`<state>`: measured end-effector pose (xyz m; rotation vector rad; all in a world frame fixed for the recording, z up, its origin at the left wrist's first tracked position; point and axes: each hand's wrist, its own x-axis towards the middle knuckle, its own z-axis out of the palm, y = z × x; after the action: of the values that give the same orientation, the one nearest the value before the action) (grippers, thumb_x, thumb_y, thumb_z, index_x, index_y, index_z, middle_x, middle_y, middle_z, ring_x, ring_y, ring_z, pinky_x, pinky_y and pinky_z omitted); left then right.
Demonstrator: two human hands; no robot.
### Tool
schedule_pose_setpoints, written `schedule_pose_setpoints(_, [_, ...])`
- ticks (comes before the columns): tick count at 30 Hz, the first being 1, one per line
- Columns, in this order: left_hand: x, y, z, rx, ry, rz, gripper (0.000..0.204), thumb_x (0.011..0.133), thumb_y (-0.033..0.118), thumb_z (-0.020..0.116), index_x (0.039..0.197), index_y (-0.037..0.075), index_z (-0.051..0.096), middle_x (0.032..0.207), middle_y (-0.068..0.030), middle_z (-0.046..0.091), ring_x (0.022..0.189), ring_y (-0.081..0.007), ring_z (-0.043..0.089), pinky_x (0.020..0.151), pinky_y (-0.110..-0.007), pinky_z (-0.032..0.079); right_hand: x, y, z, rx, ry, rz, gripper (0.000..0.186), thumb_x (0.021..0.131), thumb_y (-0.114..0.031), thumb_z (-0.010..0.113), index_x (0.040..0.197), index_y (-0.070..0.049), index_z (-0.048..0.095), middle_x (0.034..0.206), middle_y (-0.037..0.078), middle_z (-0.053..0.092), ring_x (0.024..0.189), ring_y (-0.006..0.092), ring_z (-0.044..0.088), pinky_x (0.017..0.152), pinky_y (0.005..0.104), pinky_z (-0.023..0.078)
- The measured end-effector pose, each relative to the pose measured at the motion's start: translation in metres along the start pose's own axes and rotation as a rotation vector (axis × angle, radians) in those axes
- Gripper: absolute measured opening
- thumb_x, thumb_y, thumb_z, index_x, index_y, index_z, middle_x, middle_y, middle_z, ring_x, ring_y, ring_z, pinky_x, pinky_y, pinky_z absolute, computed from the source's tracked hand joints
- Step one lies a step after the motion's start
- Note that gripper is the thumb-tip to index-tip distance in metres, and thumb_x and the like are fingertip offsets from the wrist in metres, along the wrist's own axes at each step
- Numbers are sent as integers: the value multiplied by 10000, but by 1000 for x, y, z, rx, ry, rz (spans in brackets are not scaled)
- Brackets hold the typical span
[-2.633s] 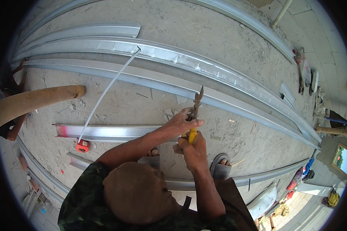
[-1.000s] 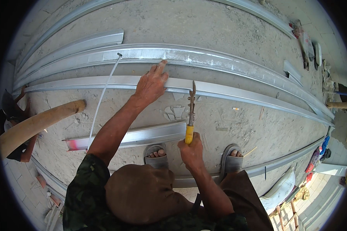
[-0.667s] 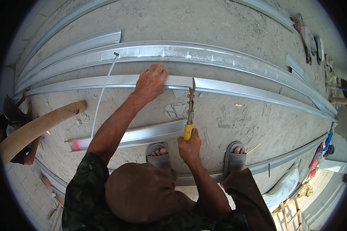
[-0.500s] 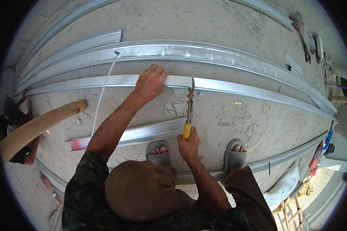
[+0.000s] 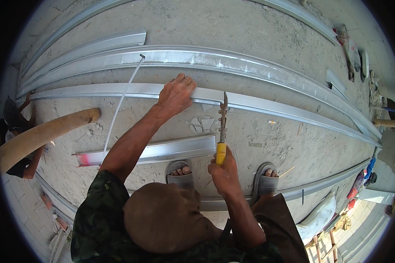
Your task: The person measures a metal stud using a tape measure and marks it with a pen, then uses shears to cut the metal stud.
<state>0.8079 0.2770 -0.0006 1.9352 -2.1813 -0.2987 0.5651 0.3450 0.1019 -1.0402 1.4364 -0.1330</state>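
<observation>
My left hand [image 5: 176, 93] grips the top edge of a long galvanised metal channel [image 5: 96, 91] lying across the sandy concrete floor. My right hand [image 5: 224, 170] holds yellow-handled tin snips [image 5: 222, 127] upright. Their blades reach the same channel just right of my left hand. A shorter channel piece [image 5: 162, 151] with a red-marked left end lies between the long channel and my sandalled feet [image 5: 180, 169]. My brown cap and camouflage shirt fill the lower middle of the view.
More long metal channels [image 5: 232, 61] lie parallel beyond. A thin white strip [image 5: 120, 103] runs diagonally across them. A thick tan pole [image 5: 44, 131] enters from the left. Another channel [image 5: 320, 186] passes under my feet; rags and scraps lie at the right edge.
My left hand left the snips, reached forward and took hold of the long channel. My right hand brought the snips' blades up to that channel beside it.
</observation>
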Motion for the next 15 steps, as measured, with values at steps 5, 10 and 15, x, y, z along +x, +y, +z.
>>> schedule_pose_setpoints(5, [2,4,-1,-2,9,20,411,556,58,794,910,36,588,1006,-106,601,1001,-292,567,771,-390,553,10,22,1,-100,56,-120,553,693,-2,527,1237,62,456,904,105,531,829,191,523,750,329,460])
schedule_pose_setpoints(10, [4,11,-4,-15,22,31,397,560,53,787,904,32,592,1020,-116,609,1007,-289,570,780,-386,556,25,70,12,30,107,-281,582,676,4,533,1247,65,434,918,92,513,811,171,495,715,312,447])
schedule_pose_setpoints(15, [-3,2,2,23,57,31,330,580,31,746,880,23,608,967,-106,610,975,-273,578,760,-363,567,4,-3,-3,104,-144,76,754,713,-34,567,1373,175,267,1248,317,489,1136,411,524,984,386,414])
